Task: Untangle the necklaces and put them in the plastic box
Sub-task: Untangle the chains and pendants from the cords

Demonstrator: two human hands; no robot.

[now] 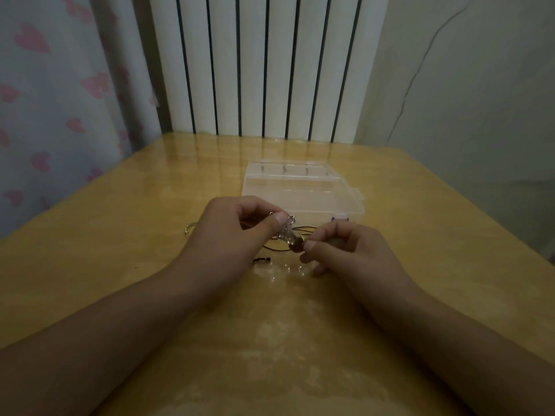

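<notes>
I see the left hand (pixel 232 232) pinching the silver necklace (pixel 286 228) while the right hand (pixel 342 250) pinches a brown pendant (pixel 297 246) on the dark cord (pixel 295 229), both held above the table (pixel 120 235), just before the clear plastic box (pixel 300 190).

Glossy yellow wooden bench (pixel 150 223), smooth and reflective. Clear smooth plastic box (pixel 303 190). Shiny silver metal necklace (pixel 286 228) tangled with matt dark cord (pixel 295 231). Soft printed cloth curtain (pixel 54 100), far left.
</notes>
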